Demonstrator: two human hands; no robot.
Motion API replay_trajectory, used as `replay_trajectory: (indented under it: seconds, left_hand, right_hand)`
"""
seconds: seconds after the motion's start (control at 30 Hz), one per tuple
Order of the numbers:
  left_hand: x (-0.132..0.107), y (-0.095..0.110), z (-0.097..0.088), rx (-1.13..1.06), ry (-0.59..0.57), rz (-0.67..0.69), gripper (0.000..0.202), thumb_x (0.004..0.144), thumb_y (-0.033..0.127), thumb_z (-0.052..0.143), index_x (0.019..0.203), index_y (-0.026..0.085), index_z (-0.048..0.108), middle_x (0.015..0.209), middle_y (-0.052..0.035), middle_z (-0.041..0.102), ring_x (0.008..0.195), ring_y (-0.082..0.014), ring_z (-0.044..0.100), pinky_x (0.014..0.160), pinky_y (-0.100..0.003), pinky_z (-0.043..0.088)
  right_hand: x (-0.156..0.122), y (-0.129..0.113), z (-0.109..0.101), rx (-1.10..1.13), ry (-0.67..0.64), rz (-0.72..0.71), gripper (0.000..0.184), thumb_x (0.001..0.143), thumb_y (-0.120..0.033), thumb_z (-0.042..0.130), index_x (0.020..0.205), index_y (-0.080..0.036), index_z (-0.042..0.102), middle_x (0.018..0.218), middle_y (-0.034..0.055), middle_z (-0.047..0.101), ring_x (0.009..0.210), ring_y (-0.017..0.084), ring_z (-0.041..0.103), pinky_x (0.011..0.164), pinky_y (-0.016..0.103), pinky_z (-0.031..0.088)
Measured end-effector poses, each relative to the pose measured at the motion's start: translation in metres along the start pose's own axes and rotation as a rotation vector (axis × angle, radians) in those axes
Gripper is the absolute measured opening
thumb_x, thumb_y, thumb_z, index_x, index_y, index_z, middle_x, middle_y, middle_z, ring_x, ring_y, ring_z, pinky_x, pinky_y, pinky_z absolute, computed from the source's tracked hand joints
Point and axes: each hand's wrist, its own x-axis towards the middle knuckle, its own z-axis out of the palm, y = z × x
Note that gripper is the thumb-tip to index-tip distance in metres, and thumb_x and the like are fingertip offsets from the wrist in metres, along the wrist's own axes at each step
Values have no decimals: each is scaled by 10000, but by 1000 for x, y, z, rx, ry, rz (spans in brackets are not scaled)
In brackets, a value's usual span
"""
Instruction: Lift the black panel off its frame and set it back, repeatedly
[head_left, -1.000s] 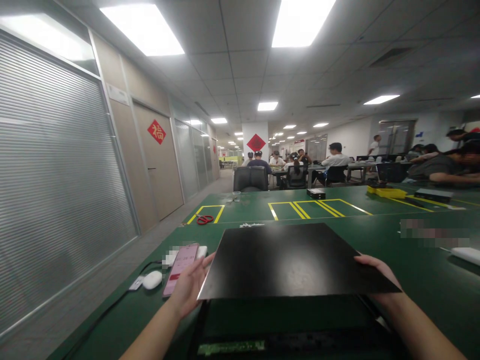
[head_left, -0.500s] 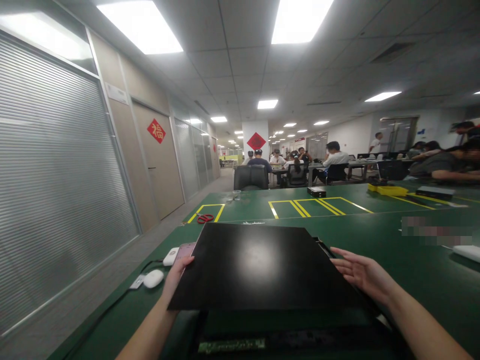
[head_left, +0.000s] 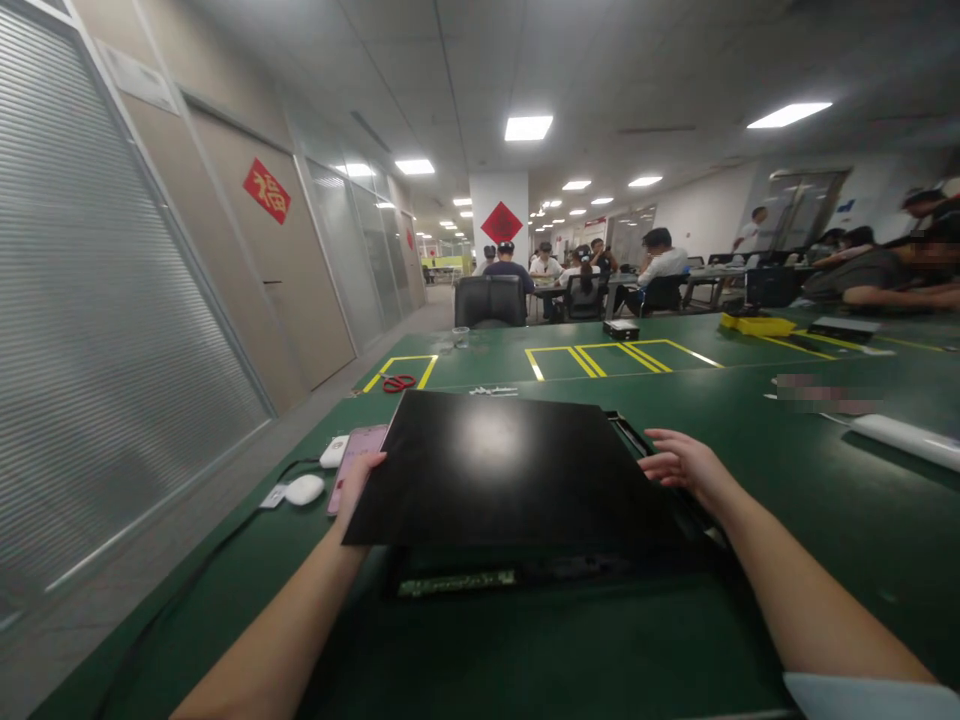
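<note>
A flat, glossy black panel (head_left: 510, 490), which looks like a display screen, is tilted above the table in front of me. My left hand (head_left: 361, 488) is closed on its left edge, thumb on top and the other fingers hidden below. At the right edge my right hand (head_left: 694, 470) has its fingers stretched out and apart, fingertips at the panel's side; whether they touch it I cannot tell. Beneath the panel lies a dark frame (head_left: 628, 432), mostly covered. A green circuit strip (head_left: 457, 582) shows below the panel's near edge.
Left of the panel lie a pink phone (head_left: 367, 440), a white case (head_left: 334, 452) and a white rounded device (head_left: 305, 490) by a black cable. Beyond are red scissors (head_left: 399, 383), yellow tape outlines and a yellow tray (head_left: 757, 325). A white roll (head_left: 904, 440) lies right. People sit at tables behind.
My view has tipped downward, so the room and table sit higher in the picture. My left hand keeps its grip on the panel; the right hand stays beside its right edge.
</note>
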Motion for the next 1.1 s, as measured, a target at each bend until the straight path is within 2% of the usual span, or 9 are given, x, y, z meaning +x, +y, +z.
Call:
replay_trajectory:
  seconds: [0.07, 0.17, 0.27, 0.37, 0.47, 0.6, 0.73, 0.87, 1.1]
  left_hand:
    - [1, -3, 3, -23, 48, -48, 394, 769, 129, 558, 1124, 103, 727, 666, -35, 759, 614, -255, 750, 625, -347, 641]
    - [2, -4, 7, -54, 78, -6, 381, 748, 86, 580, 1095, 121, 733, 655, -6, 741, 582, -212, 730, 600, -284, 614]
    - [-1, -3, 10, -55, 33, 69, 277, 729, 54, 578, 944, 124, 739, 656, -2, 730, 525, -157, 677, 538, -215, 558]
    - [-3, -4, 11, -45, 28, 122, 224, 718, 55, 566, 865, 126, 719, 675, -15, 731, 542, -141, 660, 545, -203, 540]
    - [1, -7, 8, 5, 28, 167, 216, 706, 76, 600, 878, 151, 709, 726, -3, 744, 621, -147, 682, 610, -211, 549]
    - [15, -15, -3, 92, -42, 223, 246, 684, 137, 681, 928, 164, 701, 793, 1, 748, 746, -173, 709, 690, -236, 551]
    - [32, -23, -11, 168, -64, 205, 307, 648, 183, 727, 948, 178, 658, 765, 7, 719, 793, -219, 718, 710, -284, 548]
    - [39, -29, -11, 233, -58, 113, 362, 605, 161, 727, 953, 168, 628, 738, -1, 705, 775, -240, 716, 697, -305, 542]
    - [29, -37, -9, 254, -84, 144, 342, 671, 195, 729, 999, 183, 632, 735, 9, 705, 684, -199, 693, 666, -287, 539]
  right_hand:
    - [-1, -1, 2, -25, 30, -6, 431, 814, -191, 600, 1239, -117, 613, 711, 133, 761, 520, 187, 680, 456, 200, 428]
    - [0, -1, 3, -45, 61, -28, 348, 802, -179, 613, 1144, -120, 639, 664, 113, 745, 484, 156, 639, 423, 173, 358]
    - [3, 0, 3, -43, 63, -66, 315, 808, -195, 607, 1112, -115, 631, 605, 112, 719, 337, 88, 424, 367, 179, 214]
    - [3, 0, 3, -57, 63, -80, 305, 816, -203, 579, 1104, -109, 615, 604, 136, 718, 294, 65, 287, 356, 201, 168]
    - [2, -1, 2, -96, 83, -83, 280, 815, -226, 584, 1074, -125, 618, 602, 134, 718, 297, 74, 290, 355, 208, 174]
    - [2, 0, 0, -134, 120, -94, 249, 834, -290, 593, 1044, -158, 624, 586, 107, 712, 308, 79, 278, 361, 211, 188]
    - [7, 5, -3, -201, 173, -119, 253, 826, -329, 615, 1019, -166, 635, 561, 87, 698, 322, 88, 298, 371, 217, 211]
    - [12, 10, -8, -280, 228, -138, 270, 812, -349, 620, 1000, -158, 654, 552, 75, 688, 330, 97, 327, 377, 229, 230]
    - [17, 13, -13, -337, 263, -157, 339, 794, -383, 627, 1037, -153, 679, 613, 78, 718, 342, 103, 356, 385, 241, 272]
